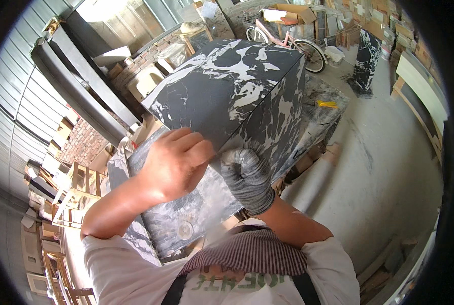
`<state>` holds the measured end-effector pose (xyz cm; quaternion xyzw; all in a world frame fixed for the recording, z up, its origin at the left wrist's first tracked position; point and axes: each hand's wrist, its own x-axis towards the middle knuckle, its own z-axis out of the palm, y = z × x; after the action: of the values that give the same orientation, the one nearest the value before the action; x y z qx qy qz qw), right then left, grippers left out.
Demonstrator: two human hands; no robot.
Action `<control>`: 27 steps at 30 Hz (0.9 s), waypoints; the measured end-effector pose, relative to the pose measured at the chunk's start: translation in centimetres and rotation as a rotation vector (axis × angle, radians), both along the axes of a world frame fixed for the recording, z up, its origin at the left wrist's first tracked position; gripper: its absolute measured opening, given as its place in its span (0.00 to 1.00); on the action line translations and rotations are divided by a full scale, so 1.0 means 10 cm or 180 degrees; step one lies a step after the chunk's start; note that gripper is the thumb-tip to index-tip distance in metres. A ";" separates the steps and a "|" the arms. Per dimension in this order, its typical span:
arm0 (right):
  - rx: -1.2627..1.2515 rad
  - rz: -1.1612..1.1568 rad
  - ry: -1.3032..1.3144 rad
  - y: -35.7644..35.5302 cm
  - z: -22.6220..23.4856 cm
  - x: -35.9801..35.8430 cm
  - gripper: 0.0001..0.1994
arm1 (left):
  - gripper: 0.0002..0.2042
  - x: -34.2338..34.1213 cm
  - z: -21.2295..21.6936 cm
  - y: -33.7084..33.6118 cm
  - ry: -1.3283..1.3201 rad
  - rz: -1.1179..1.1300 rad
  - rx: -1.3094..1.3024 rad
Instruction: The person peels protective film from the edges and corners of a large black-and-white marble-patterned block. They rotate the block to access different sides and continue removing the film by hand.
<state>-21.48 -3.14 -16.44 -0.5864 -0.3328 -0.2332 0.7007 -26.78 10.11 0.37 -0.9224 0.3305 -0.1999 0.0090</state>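
Note:
A large box-shaped block of black stone with white veins stands in front of me. My bare left hand is held above its near edge, fingers curled; whatever they may hold is hidden. Beside it, my right hand wears a grey knitted glove, its fingers bent inward at the block's near corner. What the gloved fingers hold, if anything, does not show. Below both hands lies a dusty grey work surface with a small round pale disc on it.
A yellow object rests on the dusty board right of the block. Behind stand a pink bicycle and a cardboard box. A black-and-white slab stands at the far right. Wooden frames are at left, near dark beams.

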 end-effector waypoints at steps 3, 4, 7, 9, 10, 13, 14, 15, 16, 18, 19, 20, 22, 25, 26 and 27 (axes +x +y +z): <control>0.0044 0.0137 -0.0337 0.01 0.00 -0.02 0.09 | 0.11 -0.04 -0.15 0.05 -0.0165 -0.0035 -0.0023; 0.0030 0.0205 -0.0328 -0.02 0.08 0.01 0.08 | 0.11 -0.03 -0.11 0.04 -0.0179 -0.0013 0.0078; -0.0086 0.0218 -0.0342 -0.07 0.14 0.07 0.08 | 0.11 -0.04 0.00 0.00 -0.0275 0.0060 0.0208; -0.0221 -0.0068 -0.0348 -0.05 0.10 0.08 0.08 | 0.11 -0.05 0.02 -0.01 -0.0347 0.0083 0.0102; -0.0195 0.0000 -0.0371 -0.04 0.11 0.08 0.08 | 0.11 -0.07 -0.01 0.01 -0.0391 0.0075 0.0045; -0.0110 0.0232 -0.0387 -0.05 0.13 0.05 0.08 | 0.11 -0.15 -0.19 0.06 -0.0557 0.0060 -0.0156; -0.0151 0.0087 -0.0489 -0.06 0.14 0.04 0.08 | 0.11 -0.16 -0.23 0.05 -0.0621 0.0100 -0.0202; -0.0199 -0.0084 -0.0621 -0.09 0.16 0.04 0.07 | 0.11 -0.16 -0.27 0.04 -0.0715 0.0115 -0.0255; -0.0243 -0.0256 -0.0754 -0.11 0.19 0.05 0.07 | 0.11 -0.16 -0.29 0.03 -0.0809 0.0129 -0.0306; -0.0261 -0.0175 -0.0762 -0.13 0.24 0.05 0.06 | 0.11 -0.19 -0.25 0.04 -0.0733 0.0147 -0.0328; -0.0269 -0.0138 -0.0761 -0.14 0.25 0.05 0.06 | 0.11 -0.19 -0.24 0.05 -0.0743 0.0148 -0.0330; -0.0268 -0.0189 -0.0840 -0.13 0.25 0.07 0.08 | 0.11 -0.20 -0.23 0.05 -0.0752 0.0151 -0.0332; -0.0274 -0.0275 -0.0983 -0.11 0.22 0.11 0.11 | 0.11 -0.24 -0.28 0.06 -0.0761 0.0145 -0.0458; -0.0308 0.0065 -0.1022 -0.17 0.23 0.14 0.11 | 0.11 -0.25 -0.37 0.05 -0.0877 0.0235 -0.0574; -0.0275 -0.0021 -0.1070 -0.17 0.20 0.15 0.11 | 0.11 -0.25 -0.41 0.03 -0.0933 0.0280 -0.0599; -0.0227 -0.0117 -0.1136 -0.15 0.16 0.17 0.12 | 0.11 -0.26 -0.45 0.02 -0.0886 0.0339 -0.0601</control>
<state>-19.76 -4.64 -14.80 -0.5662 -0.4492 -0.3343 0.6049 -29.35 10.34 -4.14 -0.8987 0.2565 -0.3551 -0.0214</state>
